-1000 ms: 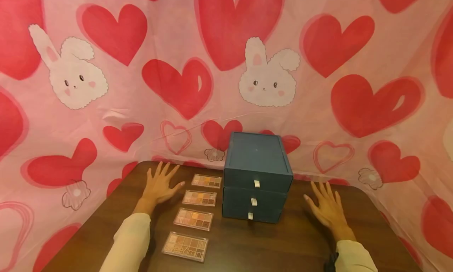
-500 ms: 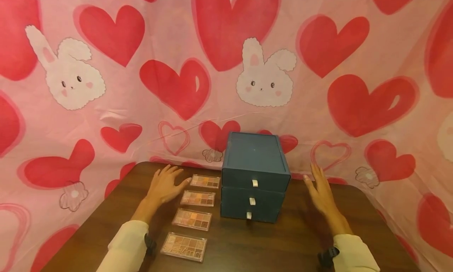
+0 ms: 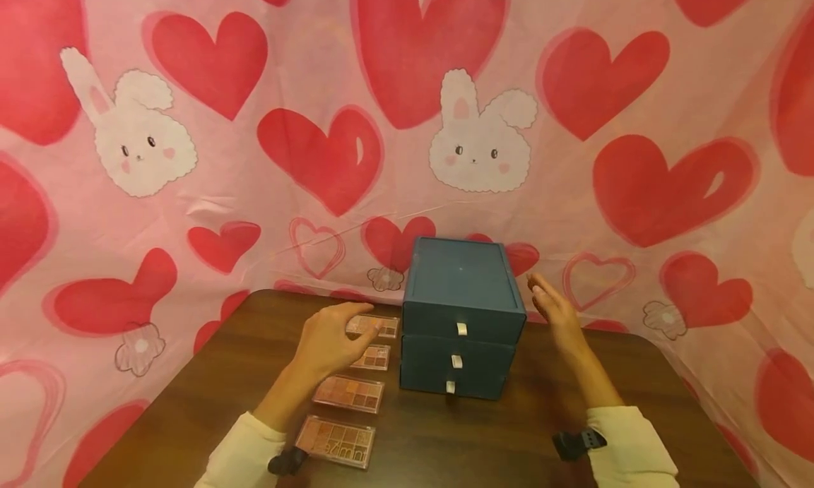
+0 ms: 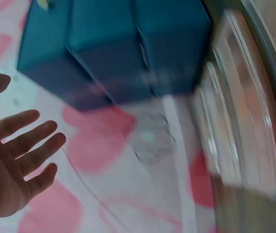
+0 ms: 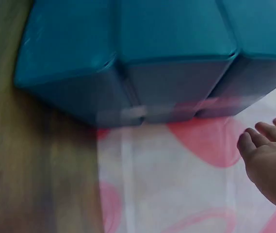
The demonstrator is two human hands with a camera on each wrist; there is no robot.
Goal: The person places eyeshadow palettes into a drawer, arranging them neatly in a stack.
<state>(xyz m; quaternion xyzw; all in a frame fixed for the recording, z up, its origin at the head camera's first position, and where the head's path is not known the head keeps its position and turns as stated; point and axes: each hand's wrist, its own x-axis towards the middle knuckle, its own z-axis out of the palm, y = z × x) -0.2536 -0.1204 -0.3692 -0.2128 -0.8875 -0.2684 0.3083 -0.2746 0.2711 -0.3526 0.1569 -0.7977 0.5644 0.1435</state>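
Over the far part of a column of eyeshadow palettes hovers my left hand, its fingers loosely bent and holding nothing. It partly hides the two farther palettes. In the left wrist view the same hand has its fingers apart, with space between it and a blue drawer box. That box stands right of the palettes, its three drawers closed, each with a pale pull tab. My right hand is raised beside the box's right side, empty; the right wrist view shows its relaxed fingers apart from the box.
Everything stands on a dark brown wooden table. Behind it hangs a pink cloth printed with red hearts and white rabbits. Black bands are on both wrists.
My left hand has moved right from the table's left part to over the palettes. My right hand has lifted and come left toward the drawer box. The palettes and box stay put.
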